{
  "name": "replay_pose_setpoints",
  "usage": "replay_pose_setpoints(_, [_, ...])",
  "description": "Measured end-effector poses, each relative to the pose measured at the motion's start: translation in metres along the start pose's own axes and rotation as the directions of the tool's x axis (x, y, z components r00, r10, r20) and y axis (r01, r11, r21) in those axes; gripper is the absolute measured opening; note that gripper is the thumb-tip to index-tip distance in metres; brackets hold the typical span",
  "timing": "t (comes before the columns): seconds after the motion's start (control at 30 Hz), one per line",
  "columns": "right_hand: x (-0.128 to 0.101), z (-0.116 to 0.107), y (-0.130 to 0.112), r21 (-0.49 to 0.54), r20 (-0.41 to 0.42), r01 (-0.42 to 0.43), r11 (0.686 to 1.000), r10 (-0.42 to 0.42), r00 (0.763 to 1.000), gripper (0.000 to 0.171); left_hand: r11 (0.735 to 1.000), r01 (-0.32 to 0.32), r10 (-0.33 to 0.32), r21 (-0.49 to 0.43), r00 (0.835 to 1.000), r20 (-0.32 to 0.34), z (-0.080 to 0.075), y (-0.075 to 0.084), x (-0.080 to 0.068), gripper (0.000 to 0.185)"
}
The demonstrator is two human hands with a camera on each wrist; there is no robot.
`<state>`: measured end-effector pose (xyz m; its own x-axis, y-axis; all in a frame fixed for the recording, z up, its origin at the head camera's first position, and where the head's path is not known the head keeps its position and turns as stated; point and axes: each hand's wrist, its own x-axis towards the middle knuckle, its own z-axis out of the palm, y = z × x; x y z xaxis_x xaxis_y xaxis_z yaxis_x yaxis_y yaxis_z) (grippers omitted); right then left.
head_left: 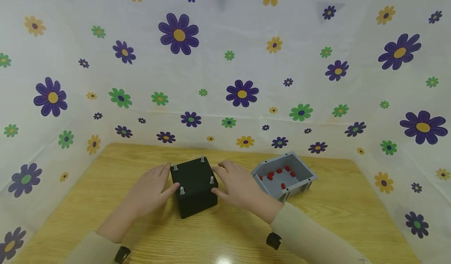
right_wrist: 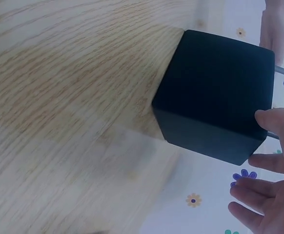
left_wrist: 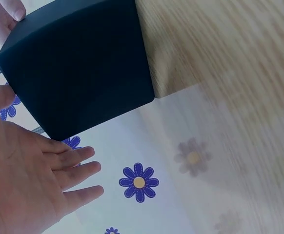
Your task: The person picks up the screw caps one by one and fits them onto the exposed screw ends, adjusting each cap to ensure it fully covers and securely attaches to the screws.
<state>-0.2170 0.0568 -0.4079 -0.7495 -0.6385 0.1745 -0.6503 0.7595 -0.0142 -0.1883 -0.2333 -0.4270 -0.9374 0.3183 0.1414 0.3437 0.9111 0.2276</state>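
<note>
A black cube-shaped box (head_left: 195,187) stands on the wooden table (head_left: 334,217), with a grey peg (head_left: 182,190) sticking up at each top corner. My left hand (head_left: 153,189) lies against its left side with straight fingers, the thumb touching near the front peg. On the other side, my right hand (head_left: 236,185) touches the box with fingers spread. In the left wrist view the left hand (left_wrist: 30,180) is open beside the box (left_wrist: 78,68). The right wrist view shows the right hand (right_wrist: 269,195) open at the box (right_wrist: 215,107).
A grey open tray (head_left: 299,185) with several small red pieces (head_left: 280,171) sits just right of my right hand. Flowered white sheets (head_left: 225,80) wall in the table at the back and both sides. Black wrist mounts (head_left: 273,240) sit on both sleeves.
</note>
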Motion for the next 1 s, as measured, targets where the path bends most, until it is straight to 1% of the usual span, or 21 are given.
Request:
replay_pose_setpoints(0.17, [-0.002,0.001,0.002,-0.013,-0.018,0.030,0.999,-0.030,0.999,0.065,1.000,-0.008,0.008,-0.018,1.000,0.006,-0.003,0.005,0.002,0.078])
replay_pose_setpoints(0.4, [-0.007,0.002,0.004,-0.096,-0.045,0.087,0.991,-0.092,0.995,0.064,0.999,-0.023,0.024,-0.039,1.000,0.013,-0.005,0.007,0.005,0.074])
replay_pose_setpoints(0.53, [-0.009,0.001,0.005,-0.122,-0.062,0.106,0.987,-0.114,0.991,0.062,0.998,-0.048,0.048,-0.039,0.999,0.009,-0.004,0.006,0.007,0.070])
replay_pose_setpoints(0.63, [-0.011,0.001,0.006,-0.120,-0.065,0.112,0.986,-0.121,0.991,0.062,0.996,-0.079,0.079,-0.035,0.997,-0.003,-0.003,0.007,0.010,0.065])
replay_pose_setpoints(0.77, [-0.014,0.000,0.008,-0.119,-0.073,0.119,0.986,-0.128,0.989,0.062,0.995,-0.096,0.096,-0.036,0.995,-0.012,-0.006,0.009,0.012,0.062])
replay_pose_setpoints(1.0, [-0.020,0.002,0.010,-0.174,-0.104,0.146,0.974,-0.166,0.981,0.061,0.991,-0.128,0.129,-0.029,0.992,0.002,-0.005,0.009,0.015,0.062])
